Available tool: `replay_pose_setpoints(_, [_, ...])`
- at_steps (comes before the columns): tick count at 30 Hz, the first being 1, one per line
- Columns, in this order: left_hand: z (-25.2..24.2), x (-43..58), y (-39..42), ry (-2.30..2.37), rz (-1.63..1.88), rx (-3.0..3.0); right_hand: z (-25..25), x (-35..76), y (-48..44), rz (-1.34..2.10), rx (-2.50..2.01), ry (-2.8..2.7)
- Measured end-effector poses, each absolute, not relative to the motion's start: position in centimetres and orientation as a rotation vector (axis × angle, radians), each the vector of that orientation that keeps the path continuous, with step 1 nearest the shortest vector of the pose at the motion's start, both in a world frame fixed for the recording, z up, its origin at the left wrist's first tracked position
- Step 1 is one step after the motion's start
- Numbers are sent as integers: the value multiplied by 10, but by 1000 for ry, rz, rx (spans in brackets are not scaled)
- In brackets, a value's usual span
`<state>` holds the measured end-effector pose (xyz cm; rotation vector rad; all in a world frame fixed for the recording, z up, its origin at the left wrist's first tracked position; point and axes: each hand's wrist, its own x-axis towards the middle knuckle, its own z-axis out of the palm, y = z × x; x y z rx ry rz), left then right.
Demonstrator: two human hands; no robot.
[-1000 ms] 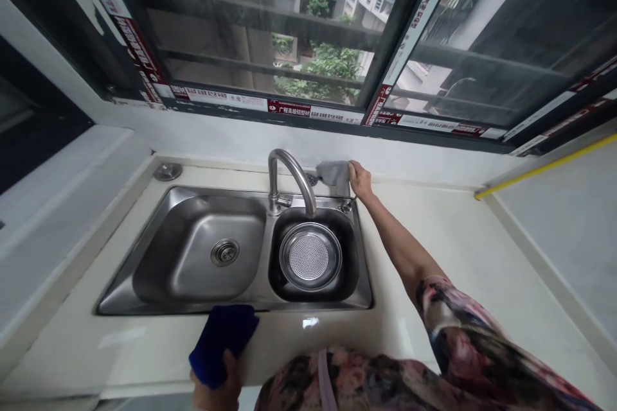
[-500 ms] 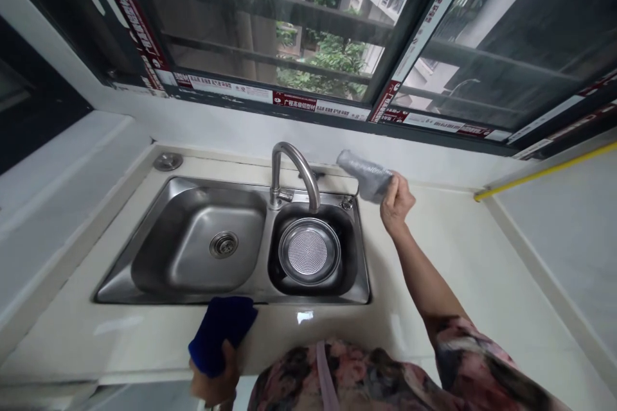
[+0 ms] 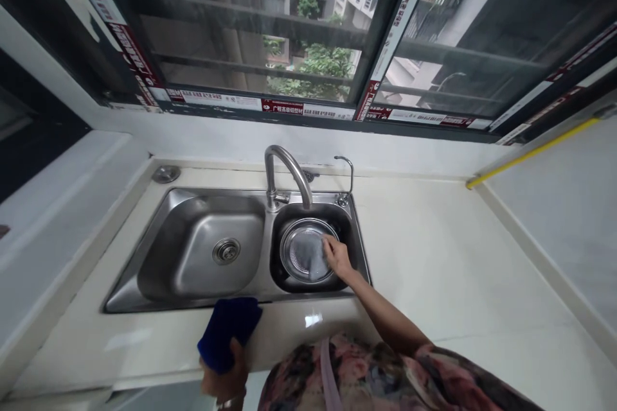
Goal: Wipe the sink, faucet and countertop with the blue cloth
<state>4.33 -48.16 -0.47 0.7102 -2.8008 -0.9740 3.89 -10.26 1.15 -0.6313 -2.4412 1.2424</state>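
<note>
My left hand (image 3: pixel 225 376) is wrapped round a folded dark blue cloth (image 3: pixel 229 334), at the counter's front edge below the sink. My right hand (image 3: pixel 338 255) is closed on one end of a limp, blurred grey cloth (image 3: pixel 317 262); its exact material is hard to make out. This grey piece hangs over the round metal strainer basket (image 3: pixel 295 263), which has a perforated bottom and sits in the small right bowl of the steel sink (image 3: pixel 267 257). Whether the cloth touches the strainer I cannot tell.
A curved steel faucet (image 3: pixel 289 157) rises behind the sink, with a thin spout (image 3: pixel 351 173) to its right. The large left bowl has a drain (image 3: pixel 226 251). A round metal cap (image 3: pixel 166 173) sits at the back left. A yellow pipe (image 3: pixel 530 154) runs along the right wall.
My right hand has carried the grey cloth from above the counter behind the sink's right side down and left, over the strainer. My left hand still holds the blue cloth, almost unmoved.
</note>
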Motion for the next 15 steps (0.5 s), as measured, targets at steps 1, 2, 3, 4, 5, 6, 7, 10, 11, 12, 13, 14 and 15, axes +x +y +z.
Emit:
replay_pose_setpoints(1, [-6, 44, -483, -2818, -984, 670, 9, 39, -99, 1243, -663, -2450])
replay_pose_setpoints(2, [-6, 45, -483, -2830, -998, 627, 7, 41, -95, 1244, -695, -2462])
replay_pose_setpoints(3, [-5, 45, -484, -2832, -1014, 598, 5, 44, -91, 1247, -725, -2475])
replay_pose_setpoints(4, [-3, 45, -484, -2825, -1031, 592, 5, 49, -89, 1254, -746, -2490])
replay_pose_setpoints(5, [-1, 45, -483, -2812, -1056, 605, 4, 55, -89, 1269, -754, -2507])
replay_pose_setpoints(6, [3, 44, -482, -2789, -1093, 623, 4, 62, -91, 1293, -746, -2528])
replay_pose_setpoints(7, [7, 42, -481, -2752, -1143, 631, 4, 70, -95, 1326, -724, -2552])
replay_pose_setpoints(10, [23, 36, -475, -2596, -1345, 549, 4, 96, -124, 1490, -589, -2647])
replay_pose_setpoints(11, [30, 34, -471, -2560, -1423, 511, 5, 104, -136, 1572, -541, -2671])
replay_pose_setpoints(12, [37, 33, -466, -2551, -1514, 481, 5, 111, -148, 1656, -510, -2675])
replay_pose_setpoints(13, [43, 33, -460, -2567, -1622, 454, 7, 117, -160, 1741, -501, -2658])
replay_pose_setpoints(14, [50, 33, -452, -2592, -1749, 428, 9, 121, -170, 1826, -509, -2622])
replay_pose_setpoints(15, [56, 34, -444, -2615, -1890, 394, 13, 124, -179, 1909, -524, -2575])
